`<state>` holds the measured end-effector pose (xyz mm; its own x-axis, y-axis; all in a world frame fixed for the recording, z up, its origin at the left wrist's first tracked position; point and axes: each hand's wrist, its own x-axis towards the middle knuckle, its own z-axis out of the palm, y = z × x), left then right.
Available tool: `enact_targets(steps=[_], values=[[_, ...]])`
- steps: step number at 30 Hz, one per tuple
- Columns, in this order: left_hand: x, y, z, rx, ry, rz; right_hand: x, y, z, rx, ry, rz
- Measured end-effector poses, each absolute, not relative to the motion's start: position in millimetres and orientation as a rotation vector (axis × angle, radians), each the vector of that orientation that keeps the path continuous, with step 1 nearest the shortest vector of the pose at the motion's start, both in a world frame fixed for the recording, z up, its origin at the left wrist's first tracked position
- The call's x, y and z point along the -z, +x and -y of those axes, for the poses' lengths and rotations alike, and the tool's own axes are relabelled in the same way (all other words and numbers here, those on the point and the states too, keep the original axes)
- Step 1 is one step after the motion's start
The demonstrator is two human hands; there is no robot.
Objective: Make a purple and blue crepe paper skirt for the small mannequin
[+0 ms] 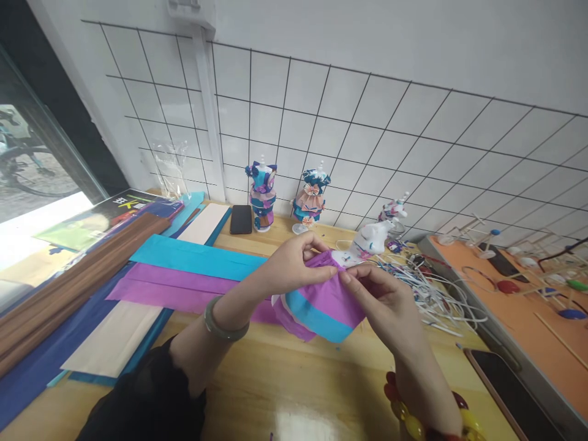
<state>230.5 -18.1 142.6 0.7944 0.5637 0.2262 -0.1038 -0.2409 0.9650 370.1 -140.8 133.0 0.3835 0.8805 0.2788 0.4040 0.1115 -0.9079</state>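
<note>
A small white dress-form figure [371, 237] lies tilted away from me. Around its lower part sits a layered crepe-paper skirt [337, 303] in purple and blue, gathered at the top. My left hand [298, 262] is closed on the gathered purple edge, its thumb pressing on the paper from the left. From the right, my right hand [383, 300] pinches the same gathered edge, the two thumb tips close together. The fingers behind the paper are partly hidden.
Crepe-paper strips, blue [197, 257], purple [174, 285] and cream [114, 340], lie at left beside a brown roll [82, 288]. Two dressed figures [263, 199] stand by the wall grid near a phone [241, 219]. Tangled cords [427, 291] and another phone [508, 395] lie right.
</note>
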Motion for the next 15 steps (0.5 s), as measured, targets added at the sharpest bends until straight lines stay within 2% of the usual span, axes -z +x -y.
enact_targets(steps=[15], values=[[-144.2,228.4,17.8,-0.7,1.77,-0.358,-135.8,375.8,144.1,-0.634,-1.506,1.129]])
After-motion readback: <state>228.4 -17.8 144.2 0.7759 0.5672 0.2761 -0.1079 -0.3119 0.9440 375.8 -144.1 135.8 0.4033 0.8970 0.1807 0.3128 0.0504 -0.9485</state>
